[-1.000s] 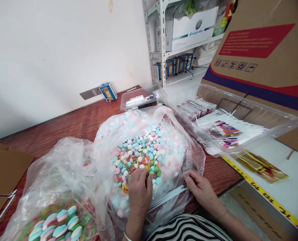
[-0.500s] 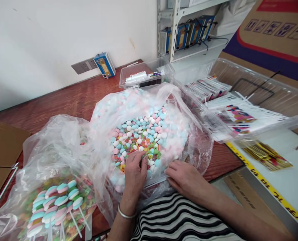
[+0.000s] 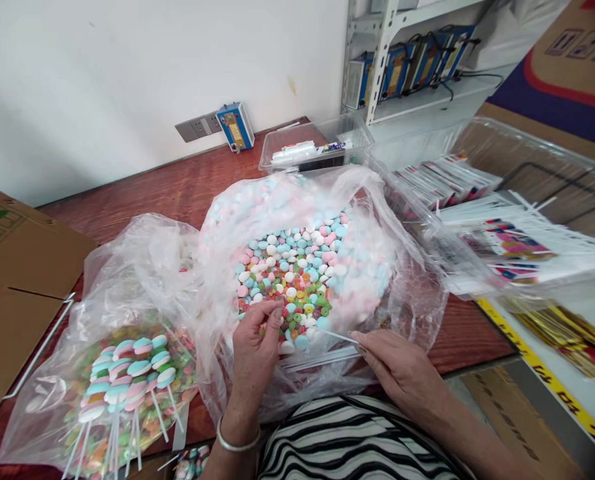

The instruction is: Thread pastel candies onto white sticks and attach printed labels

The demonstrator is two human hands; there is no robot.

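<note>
A large clear plastic bag [image 3: 217, 220] lies open in front of me, full of pastel pink, blue and white candies [image 3: 302, 243]. Small ring-shaped gummies [image 3: 307, 300] in green, orange and red are mixed in near its front. Over this front part, my left hand [image 3: 255, 343] has thumb and fingers pinched together; what they hold, if anything, is hidden. My right hand [image 3: 397, 360] pinches a thin white stick [image 3: 341, 336], its free end pointing left over the candies. More white sticks [image 3: 322, 358] lie on the bag's front edge, below the hands.
Finished candy skewers [image 3: 127, 373] rest on another plastic bag [image 3: 32, 427] of gummies at left, beside a cardboard box [image 3: 32, 267]. Clear bins [image 3: 527, 137] with sticks and printed packets stand at right. Behind are a blue device [image 3: 236, 127] and a metal shelf [image 3: 385, 60].
My right hand now holds a white stick raised from the bag's front edge. The left hand stays low over the candies, its fingers drawn into a pinch. The view has shifted left.
</note>
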